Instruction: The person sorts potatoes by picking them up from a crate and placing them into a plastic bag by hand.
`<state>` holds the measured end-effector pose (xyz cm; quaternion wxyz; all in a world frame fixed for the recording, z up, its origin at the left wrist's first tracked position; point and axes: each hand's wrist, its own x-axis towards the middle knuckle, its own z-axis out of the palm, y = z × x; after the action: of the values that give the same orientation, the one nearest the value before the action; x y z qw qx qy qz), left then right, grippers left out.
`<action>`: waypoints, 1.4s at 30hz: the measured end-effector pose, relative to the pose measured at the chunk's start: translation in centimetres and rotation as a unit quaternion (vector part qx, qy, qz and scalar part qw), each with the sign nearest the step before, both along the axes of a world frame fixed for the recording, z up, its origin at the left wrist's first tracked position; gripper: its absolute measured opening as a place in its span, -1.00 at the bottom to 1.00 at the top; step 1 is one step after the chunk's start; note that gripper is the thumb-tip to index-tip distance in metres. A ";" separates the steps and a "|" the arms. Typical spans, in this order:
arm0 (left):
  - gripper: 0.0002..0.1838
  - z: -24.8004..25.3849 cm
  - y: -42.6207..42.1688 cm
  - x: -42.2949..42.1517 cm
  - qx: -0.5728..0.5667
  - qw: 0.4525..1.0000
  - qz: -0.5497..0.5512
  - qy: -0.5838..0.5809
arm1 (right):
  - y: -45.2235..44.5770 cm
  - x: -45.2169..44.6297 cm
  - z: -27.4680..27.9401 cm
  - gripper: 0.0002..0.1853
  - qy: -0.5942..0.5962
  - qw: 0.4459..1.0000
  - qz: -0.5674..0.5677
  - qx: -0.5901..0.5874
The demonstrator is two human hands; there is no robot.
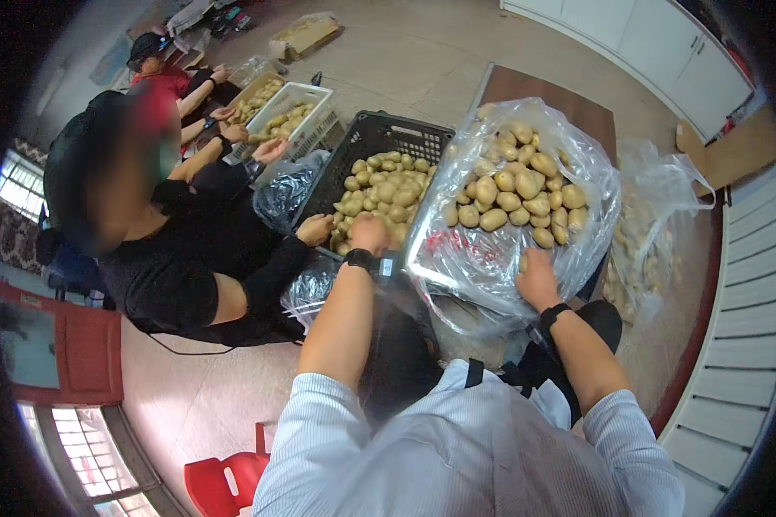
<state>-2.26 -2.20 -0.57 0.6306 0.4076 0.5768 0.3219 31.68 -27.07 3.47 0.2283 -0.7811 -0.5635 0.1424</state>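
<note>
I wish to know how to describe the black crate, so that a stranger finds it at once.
Start from the big clear bag of potatoes by the camera wearer's right hand. Beside it, on the picture's left, is the open black crate, also holding potatoes, with the wearer's left hand at them. Its black slotted walls set it apart from the white crate beyond.

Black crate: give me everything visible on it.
The black crate looks like rigid plastic, open-topped, with rows of openings in its far wall. It holds a heap of potatoes, with part of the inner walls bare above them. It sits between the co-worker and the clear plastic bag; whether it touches the bag is unclear. The wearer's left hand, blurred, is over the near end, beside the co-worker's hand; contact with the crate can't be confirmed. Its underside is hidden.
</note>
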 end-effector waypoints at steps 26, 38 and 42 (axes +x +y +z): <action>-0.51 12.9 -7.6 9.4 -0.136 0.945 -0.296 -0.040 | 5.3 -7.1 6.2 -0.60 0.526 0.847 0.047 -0.065; -0.58 13.1 -7.6 9.4 -0.159 0.935 -0.296 -0.110 | 5.7 -8.0 7.5 -0.59 0.479 0.874 0.086 -0.020; -0.62 12.5 -6.7 8.4 -0.120 0.946 -0.288 -0.093 | 5.4 -5.3 3.4 -0.60 0.264 0.960 0.049 0.082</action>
<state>6.15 -8.91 11.92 0.7912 0.4460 0.4083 0.0913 26.40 -21.66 6.88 0.4252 -0.6654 -0.5307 0.3080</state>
